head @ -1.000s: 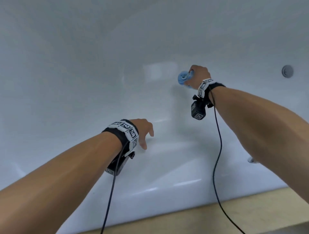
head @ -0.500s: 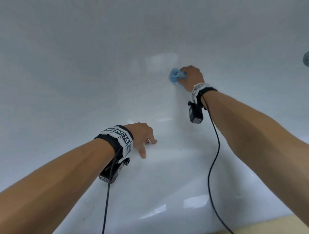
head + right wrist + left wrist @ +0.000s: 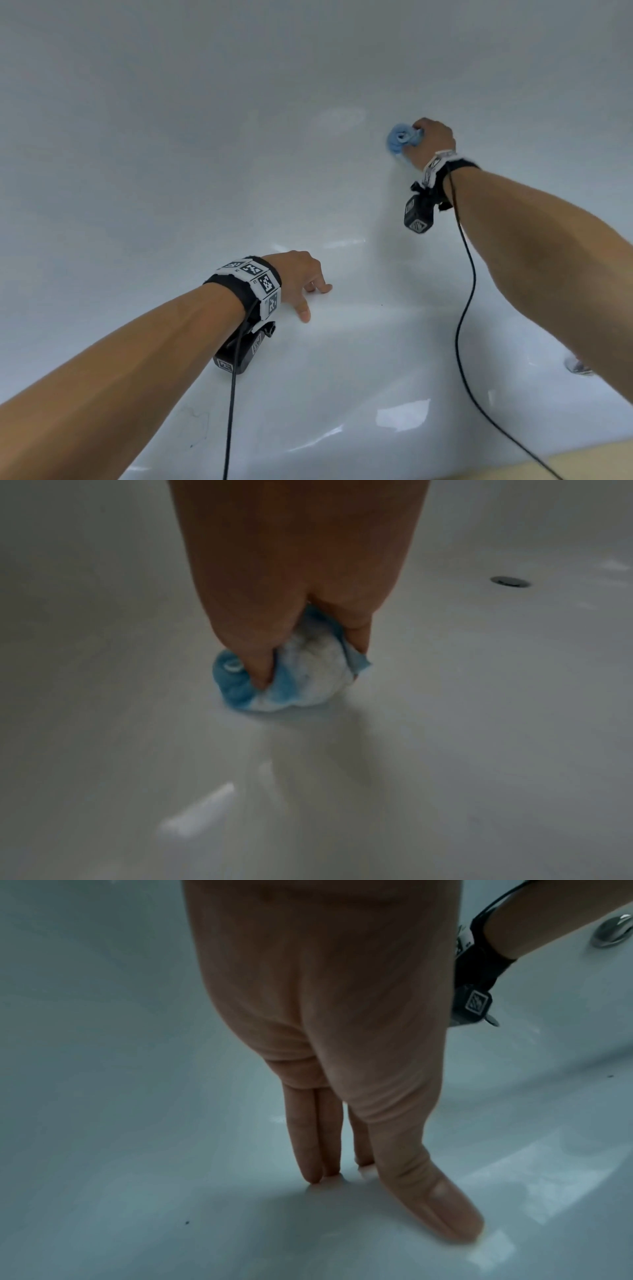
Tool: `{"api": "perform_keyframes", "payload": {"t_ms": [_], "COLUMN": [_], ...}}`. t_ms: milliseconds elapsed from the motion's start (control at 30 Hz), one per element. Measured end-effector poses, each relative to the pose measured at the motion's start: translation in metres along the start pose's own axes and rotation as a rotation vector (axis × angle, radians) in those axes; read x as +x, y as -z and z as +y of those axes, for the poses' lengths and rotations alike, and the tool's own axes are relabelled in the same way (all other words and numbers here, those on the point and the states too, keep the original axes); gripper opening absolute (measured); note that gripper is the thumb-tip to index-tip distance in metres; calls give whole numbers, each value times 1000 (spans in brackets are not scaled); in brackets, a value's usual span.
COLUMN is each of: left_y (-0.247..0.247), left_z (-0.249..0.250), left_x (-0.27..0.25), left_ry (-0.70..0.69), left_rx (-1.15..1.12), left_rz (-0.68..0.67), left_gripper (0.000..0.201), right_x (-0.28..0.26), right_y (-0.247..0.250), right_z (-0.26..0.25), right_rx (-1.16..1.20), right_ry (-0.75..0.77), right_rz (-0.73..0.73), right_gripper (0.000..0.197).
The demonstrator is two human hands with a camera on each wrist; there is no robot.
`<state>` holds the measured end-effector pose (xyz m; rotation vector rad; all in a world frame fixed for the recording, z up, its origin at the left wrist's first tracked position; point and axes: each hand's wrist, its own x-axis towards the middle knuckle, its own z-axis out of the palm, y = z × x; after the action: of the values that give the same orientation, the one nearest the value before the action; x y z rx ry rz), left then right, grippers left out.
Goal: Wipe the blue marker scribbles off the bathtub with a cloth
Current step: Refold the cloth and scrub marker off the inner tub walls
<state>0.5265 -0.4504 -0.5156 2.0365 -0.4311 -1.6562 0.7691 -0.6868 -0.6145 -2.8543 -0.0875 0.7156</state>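
Note:
My right hand (image 3: 432,137) grips a balled blue and white cloth (image 3: 400,137) and presses it against the far inner wall of the white bathtub (image 3: 171,154). In the right wrist view the thumb and fingers curl round the cloth (image 3: 287,680), which touches the tub surface. My left hand (image 3: 301,284) rests with straight fingers (image 3: 315,1150) on the tub floor, holding nothing. No blue scribble shows around the cloth. A faint dark squiggle (image 3: 197,426) lies on the near tub wall by my left forearm.
A metal drain fitting (image 3: 613,931) sits on the tub wall to the right, also seen as a round drain fitting (image 3: 510,581). A beige floor strip (image 3: 582,462) runs along the tub's near rim. Black camera cables (image 3: 462,308) hang from both wrists.
My right hand with the cloth has kept rubbing on the far wall, shifting slightly left then back right. The view has tilted further into the tub. My left hand stays planted on the floor.

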Motion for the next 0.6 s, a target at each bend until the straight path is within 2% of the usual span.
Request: {"api": "perform_keyframes", "payload": {"t_ms": [67,133,233,267,300,333,367,433,467,533,600], "left_y": [-1,0,-1,-1,-2,-1,-1,-1,0,0,-1], "left_z": [-1,1,2,1,1,0,0,-3,-3,-4,-5], "left_x": [0,0,-3,-4,-4,-4,-3,-1,1,3,3], "left_ry": [-1,-3,-9,-12,-17,-22,-29,-40,-45,-48,-46], "left_rx": [-2,-12,-22,-23,-20,-12,-6,-11,-6,21,6], "left_rz": [1,0,0,-1,2,7,10,9,1,-6,-3], "left_gripper": [75,75,76,76,76,76,75,74,74,74,74], "right_x": [-24,-56,-86,-86,-77,-64,-47,-12,-2,4,-10], "right_y": [-18,-36,-56,-56,-52,-46,-39,-23,-17,-24,-39], "right_z": [-11,-31,-62,-70,-76,-82,-85,-85,-83,-83,-86], "right_rx": [24,28,-242,-337,-393,-409,-375,-242,-177,-75,-63], "right_ry": [97,319,723,809,854,847,780,553,426,283,312], "right_rz": [-57,-204,-590,-679,-700,-644,-525,-225,-122,-23,-26], "right_gripper": [45,54,47,46,46,47,47,44,42,43,45]}}
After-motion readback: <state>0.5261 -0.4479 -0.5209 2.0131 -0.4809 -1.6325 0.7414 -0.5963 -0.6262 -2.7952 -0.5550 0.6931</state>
